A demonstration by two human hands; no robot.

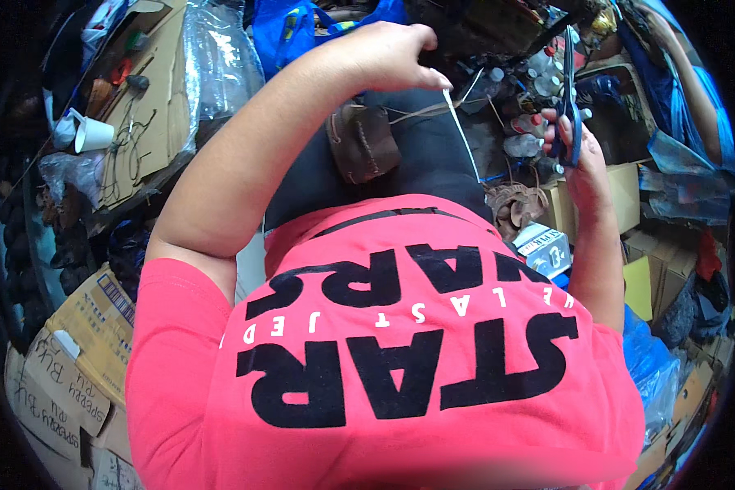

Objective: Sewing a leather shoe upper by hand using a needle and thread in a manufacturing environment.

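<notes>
My left hand (392, 55) is raised above my lap, with thumb and fingers pinching the upper end of a thin white string (464, 135). The string hangs taut-looking and slanting down to the right, toward my thigh. In my right hand (588, 167) is a pair of scissors (569, 86) with dark blue handles, its blades pointing away from me. A brown leather piece (363, 144) with a light stitched seam rests on my dark trousers. A pale cord (416, 112) runs from beside the leather toward the right.
Several plastic bottles (524, 145) stand and lie beyond my right hand. A blue bag (290, 37) is ahead. Cardboard (147, 114) and a white cup (95, 135) are at left, a small box (545, 251) near my right forearm. Another person's bare limb (690, 77) shows far right.
</notes>
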